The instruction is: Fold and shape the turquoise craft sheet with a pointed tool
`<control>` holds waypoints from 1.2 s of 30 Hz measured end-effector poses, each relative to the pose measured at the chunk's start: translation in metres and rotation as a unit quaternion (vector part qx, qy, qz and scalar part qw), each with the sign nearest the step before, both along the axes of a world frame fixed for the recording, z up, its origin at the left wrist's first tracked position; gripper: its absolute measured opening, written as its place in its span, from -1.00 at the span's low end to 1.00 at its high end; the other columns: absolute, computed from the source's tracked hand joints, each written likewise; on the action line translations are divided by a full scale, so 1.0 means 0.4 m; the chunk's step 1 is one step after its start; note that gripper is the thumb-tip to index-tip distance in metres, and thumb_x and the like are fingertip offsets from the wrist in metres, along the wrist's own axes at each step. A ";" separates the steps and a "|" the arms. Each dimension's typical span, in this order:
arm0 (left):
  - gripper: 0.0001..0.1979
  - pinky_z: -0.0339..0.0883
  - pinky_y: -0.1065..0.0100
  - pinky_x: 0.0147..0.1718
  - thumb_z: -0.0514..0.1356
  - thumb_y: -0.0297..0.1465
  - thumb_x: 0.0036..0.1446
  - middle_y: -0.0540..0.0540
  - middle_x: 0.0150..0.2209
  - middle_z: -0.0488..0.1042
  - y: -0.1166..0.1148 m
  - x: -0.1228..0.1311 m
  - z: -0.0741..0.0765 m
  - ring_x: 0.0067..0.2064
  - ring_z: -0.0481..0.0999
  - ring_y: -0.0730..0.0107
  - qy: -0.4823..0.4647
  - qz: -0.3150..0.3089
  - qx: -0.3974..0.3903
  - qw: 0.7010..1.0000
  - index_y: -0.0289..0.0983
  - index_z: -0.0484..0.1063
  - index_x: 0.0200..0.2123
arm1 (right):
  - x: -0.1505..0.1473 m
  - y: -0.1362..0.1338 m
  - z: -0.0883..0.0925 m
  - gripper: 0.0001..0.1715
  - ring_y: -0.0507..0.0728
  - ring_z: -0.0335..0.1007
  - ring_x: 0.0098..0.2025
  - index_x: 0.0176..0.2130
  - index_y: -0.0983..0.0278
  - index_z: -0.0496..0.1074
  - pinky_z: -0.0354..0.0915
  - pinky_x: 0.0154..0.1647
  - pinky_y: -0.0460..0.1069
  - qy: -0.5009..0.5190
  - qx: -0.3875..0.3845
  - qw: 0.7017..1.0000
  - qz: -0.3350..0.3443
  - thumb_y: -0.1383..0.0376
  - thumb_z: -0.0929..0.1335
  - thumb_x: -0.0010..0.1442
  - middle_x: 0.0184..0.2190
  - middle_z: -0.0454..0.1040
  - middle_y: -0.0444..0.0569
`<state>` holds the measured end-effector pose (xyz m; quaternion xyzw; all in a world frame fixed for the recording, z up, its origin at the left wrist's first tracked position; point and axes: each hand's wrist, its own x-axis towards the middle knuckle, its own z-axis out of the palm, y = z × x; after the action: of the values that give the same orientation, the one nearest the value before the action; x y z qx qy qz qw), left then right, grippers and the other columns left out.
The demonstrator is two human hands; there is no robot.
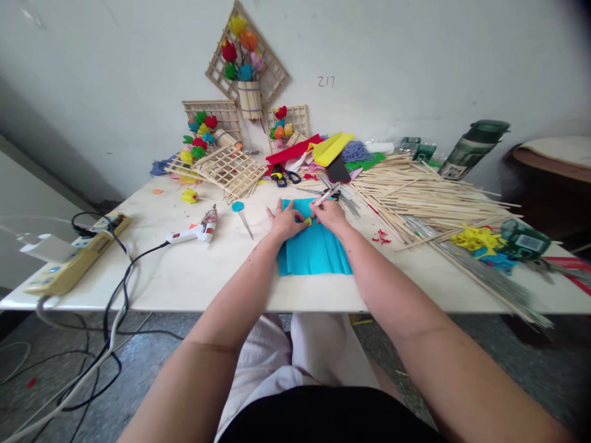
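A folded sheet of bright blue crepe paper (316, 255) lies flat near the table's front edge. My left hand (289, 221) rests on its upper left part, fingers spread, with fingertips pressing on a small yellow piece (308, 222) on the paper. My right hand (330, 215) is closed around a white pen (327, 195), its tip close to the yellow piece; the exact contact point is too small to make out. Left of the paper lies a blue round piece on a thin stem (238, 207).
A hot glue gun (196, 229) and a power strip (78, 255) with cables are at left. Scissors (285, 178), coloured paper (330, 149) and wooden sticks (410, 191) lie beyond my hands. Lattice frames with paper flowers (247, 61) lean at the wall. A dark green bottle (475, 149) stands right.
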<state>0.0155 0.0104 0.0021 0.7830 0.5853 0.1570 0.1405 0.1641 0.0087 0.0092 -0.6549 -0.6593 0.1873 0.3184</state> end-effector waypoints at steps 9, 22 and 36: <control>-0.84 0.11 0.12 0.11 0.23 -0.30 -0.08 -0.15 0.01 0.44 0.010 -0.079 0.040 0.11 0.34 0.18 -0.179 0.027 0.042 0.983 -0.26 0.44 -0.41 | 0.002 0.008 -0.008 -0.67 0.05 0.46 -0.33 -0.16 0.15 0.47 0.26 -0.28 -0.10 -0.018 0.004 1.000 -0.005 0.13 0.23 0.18 -0.43 0.56 -0.15; -0.79 0.30 0.47 -0.59 0.26 -0.41 -0.07 0.02 -0.64 0.44 0.000 -0.107 0.064 -0.61 0.48 0.43 -0.324 0.123 -0.100 0.933 -0.26 0.22 -0.52 | 0.011 0.033 -0.019 -0.59 0.13 0.40 -0.15 -0.08 0.07 0.44 0.24 -0.19 -0.03 -0.104 0.033 0.993 -0.032 0.04 0.19 0.19 -0.16 0.52 -0.11; -0.75 0.23 0.52 -0.65 0.29 -0.43 -0.11 0.07 -0.68 0.38 -0.033 -0.109 0.077 -0.63 0.47 0.42 -0.299 0.069 -0.262 0.915 -0.25 0.20 -0.50 | -0.009 0.035 -0.028 -0.55 0.18 0.29 -0.09 -0.01 0.14 0.37 0.12 -0.29 -0.02 -0.287 0.119 0.950 0.035 0.12 0.09 0.27 -0.18 0.50 0.02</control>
<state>-0.0280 -0.0028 0.0327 0.5922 0.5887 0.2338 0.4981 0.1606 0.0229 -0.0021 -0.6148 -0.7628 -0.0770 0.1848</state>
